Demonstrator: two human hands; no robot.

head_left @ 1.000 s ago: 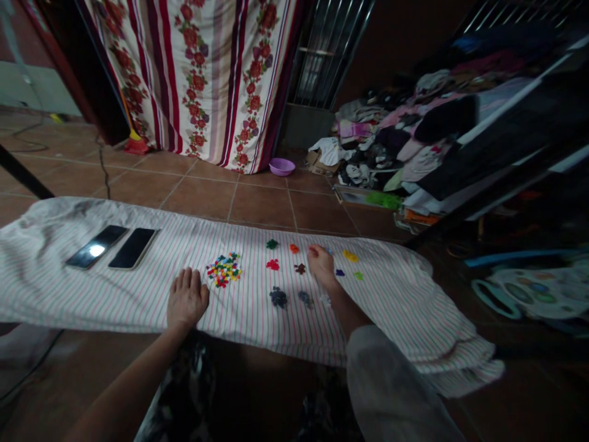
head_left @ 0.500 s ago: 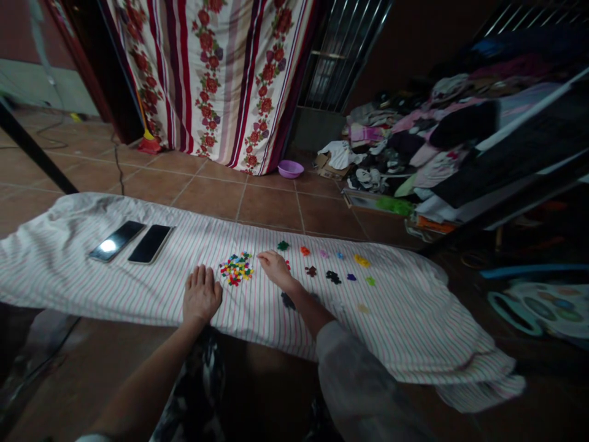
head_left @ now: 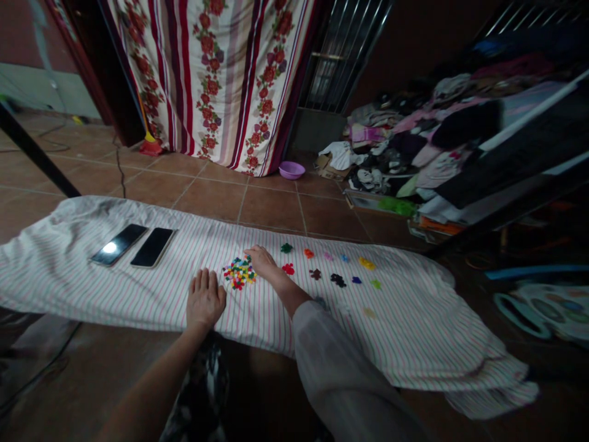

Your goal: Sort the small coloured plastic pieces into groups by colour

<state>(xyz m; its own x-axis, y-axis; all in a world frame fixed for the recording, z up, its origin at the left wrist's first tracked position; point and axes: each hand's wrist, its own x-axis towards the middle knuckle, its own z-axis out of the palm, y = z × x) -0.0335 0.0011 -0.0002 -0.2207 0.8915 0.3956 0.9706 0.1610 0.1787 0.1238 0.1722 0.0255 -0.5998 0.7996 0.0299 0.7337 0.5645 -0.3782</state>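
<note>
A mixed pile of small coloured pieces [head_left: 238,274] lies on a striped cloth [head_left: 151,301]. My right hand [head_left: 262,261] is at the pile's upper right edge, fingers drawn together and pointing down. Whatever its fingertips hold is too small to make out. Flat on the cloth just left of the pile rests my left hand [head_left: 205,298], palm down with nothing in it. To the right are small single-colour groups: green [head_left: 286,248], red [head_left: 288,269], orange [head_left: 308,253], brown [head_left: 315,274], black [head_left: 338,280] and yellow [head_left: 367,263] pieces, among several others.
Two phones, one with a bright reflection [head_left: 118,244] and one dark [head_left: 153,247], lie on the cloth at left. Beyond the cloth is a tiled floor with a purple basin [head_left: 291,170]. A floral curtain [head_left: 211,80] hangs behind; clothes [head_left: 414,135] are heaped at right.
My right hand has moved left to the pile's edge, uncovering the red group. My left hand stays flat beside the pile. The whole view has shifted slightly.
</note>
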